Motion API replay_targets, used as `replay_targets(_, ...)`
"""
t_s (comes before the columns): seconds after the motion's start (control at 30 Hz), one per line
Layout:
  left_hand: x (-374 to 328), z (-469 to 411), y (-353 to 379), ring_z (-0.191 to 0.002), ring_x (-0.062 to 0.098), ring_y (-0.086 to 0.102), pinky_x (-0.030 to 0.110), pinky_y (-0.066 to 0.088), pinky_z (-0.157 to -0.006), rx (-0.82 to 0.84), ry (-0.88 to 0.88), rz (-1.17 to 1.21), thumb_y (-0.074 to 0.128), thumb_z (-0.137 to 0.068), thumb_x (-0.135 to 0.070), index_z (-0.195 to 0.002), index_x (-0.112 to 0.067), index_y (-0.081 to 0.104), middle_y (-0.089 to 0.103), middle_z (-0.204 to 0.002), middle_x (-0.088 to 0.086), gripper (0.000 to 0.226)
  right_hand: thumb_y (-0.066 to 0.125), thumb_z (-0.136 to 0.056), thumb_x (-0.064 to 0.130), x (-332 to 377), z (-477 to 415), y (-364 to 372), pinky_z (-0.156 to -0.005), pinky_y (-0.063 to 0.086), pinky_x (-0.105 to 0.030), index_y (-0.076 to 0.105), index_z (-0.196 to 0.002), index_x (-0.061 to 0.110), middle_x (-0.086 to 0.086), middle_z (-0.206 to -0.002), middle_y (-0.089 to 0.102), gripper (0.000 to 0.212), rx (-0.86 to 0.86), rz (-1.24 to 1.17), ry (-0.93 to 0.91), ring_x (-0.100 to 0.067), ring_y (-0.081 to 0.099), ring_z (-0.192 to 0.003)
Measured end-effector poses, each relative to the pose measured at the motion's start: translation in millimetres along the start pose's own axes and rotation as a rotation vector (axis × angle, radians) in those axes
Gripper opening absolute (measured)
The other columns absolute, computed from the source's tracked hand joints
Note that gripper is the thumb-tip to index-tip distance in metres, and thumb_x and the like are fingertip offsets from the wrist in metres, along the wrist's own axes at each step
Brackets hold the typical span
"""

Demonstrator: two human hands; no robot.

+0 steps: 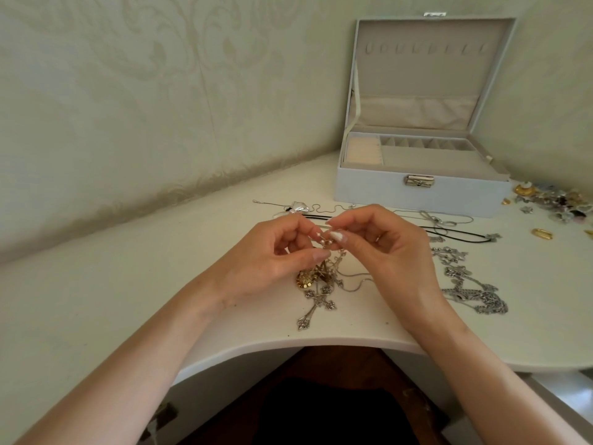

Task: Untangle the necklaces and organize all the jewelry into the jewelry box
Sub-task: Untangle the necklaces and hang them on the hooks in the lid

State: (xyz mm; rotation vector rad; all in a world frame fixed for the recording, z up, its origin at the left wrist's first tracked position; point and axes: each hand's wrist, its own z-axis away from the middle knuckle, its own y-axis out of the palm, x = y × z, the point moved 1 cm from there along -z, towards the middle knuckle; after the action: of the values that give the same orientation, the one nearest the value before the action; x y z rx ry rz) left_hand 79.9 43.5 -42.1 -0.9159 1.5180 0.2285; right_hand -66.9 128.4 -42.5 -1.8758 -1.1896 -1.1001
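Here we are over the white curved-edge tabletop (160, 284), and both hands are up off it, meeting in the middle. The left hand (276, 248) has its fingers curled in and its thumb pressed across, pinching a thin strand of small white pearl beads (322, 239) on silver wire. The right hand (385, 248) meets it from the other side, thumb and forefinger nipping the same strand, the other fingers loosely bent behind. Both grips are narrow, each hand holding the pearl strand.

Below the hands the strand runs down into a tangled knot of thin silver chains (340, 271) that lies on the tabletop. In that knot we pick out a round gold filigree pendant (305, 279) and a silver cross pendant (316, 305) with flowered tips, the cross lying nearest the table's front edge.

Behind the hands lie a shiny silver bow pendant (300, 207) on a fine chain and a black cord necklace (455, 231). To the right, apart from the knot, a heavy silver link chain (475, 293) sits in a heap.

The pale grey rectangular jewelry box (417, 191) stands at the back right, lid upright, grey lining showing, cream ring rolls (364, 152) in its front-left compartment. Just right of the box we have a scatter of small gold and coloured pieces (552, 200) and, nearer us, a gold oval hoop (542, 233).
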Motion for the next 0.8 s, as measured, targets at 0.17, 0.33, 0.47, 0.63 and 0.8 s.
replay_targets(0.17, 1.6, -1.7, 1.0, -0.078, 0.031, 0.058, 0.043, 0.048, -0.075, -0.045, 0.017, -0.049, 0.072, -0.075, -0.039, -0.086, -0.018, 0.068, 0.066, -0.081, 0.009, 0.024, 0.073, -0.078, 0.005, 0.4, 0.0, 0.5, -0.074, 0.049, -0.019, 0.068, -0.084, 0.025, 0.009, -0.081, 0.071, 0.022, 0.013, 0.016, 0.004, -0.007, 0.065, -0.078)
replay_targets(0.33, -5.5, -1.4, -1.7, -0.059, -0.003, 0.049, 0.009, 0.037, -0.058, -0.072, 0.029, 0.022, 0.063, -0.076, -0.027, -0.079, -0.014, 0.063, 0.058, -0.064, -0.015, 0.014, 0.072, -0.077, 0.0, -0.1, 1.0, -0.3, -0.071, 0.046, -0.017, 0.068, -0.088, 0.025, 0.005, -0.076, 0.065, 0.027, 0.045, 0.052, 0.011, -0.006, 0.057, -0.073)
replay_targets(0.47, -6.8, -0.2, -3.5, -0.06, -0.001, 0.048, 0.01, 0.038, -0.058, -0.095, 0.04, 0.019, 0.064, -0.076, -0.029, -0.078, -0.015, 0.064, 0.058, -0.064, -0.014, 0.014, 0.07, -0.078, -0.001, -0.9, 1.0, 0.3, -0.07, 0.044, -0.017, 0.067, -0.09, 0.025, 0.007, -0.073, 0.06, 0.028, 0.076, 0.048, 0.023, -0.007, 0.054, -0.071)
replay_targets(0.63, -5.1, -0.6, -4.4, -0.063, 0.004, 0.047, 0.012, 0.038, -0.06, -0.109, 0.033, 0.0, 0.064, -0.075, -0.034, -0.078, -0.02, 0.066, 0.059, -0.067, -0.014, 0.015, 0.068, -0.081, -0.001, -1.2, 2.2, -1.0, -0.07, 0.043, -0.017, 0.066, -0.091, 0.024, 0.009, -0.073, 0.059, 0.027, 0.072, 0.04, 0.02, -0.007, 0.053, -0.072)
replay_targets(0.8, -4.5, 0.5, -3.9, -0.066, 0.006, 0.052, 0.016, 0.041, -0.061, -0.093, 0.025, 0.029, 0.07, -0.079, -0.025, -0.08, -0.014, 0.061, 0.062, -0.076, -0.009, 0.015, 0.067, -0.081, -0.002, -1.7, 1.0, -0.3, -0.066, 0.042, -0.014, 0.066, -0.093, 0.023, 0.005, -0.074, 0.057, 0.027, 0.073, 0.016, 0.028, -0.007, 0.052, -0.068)
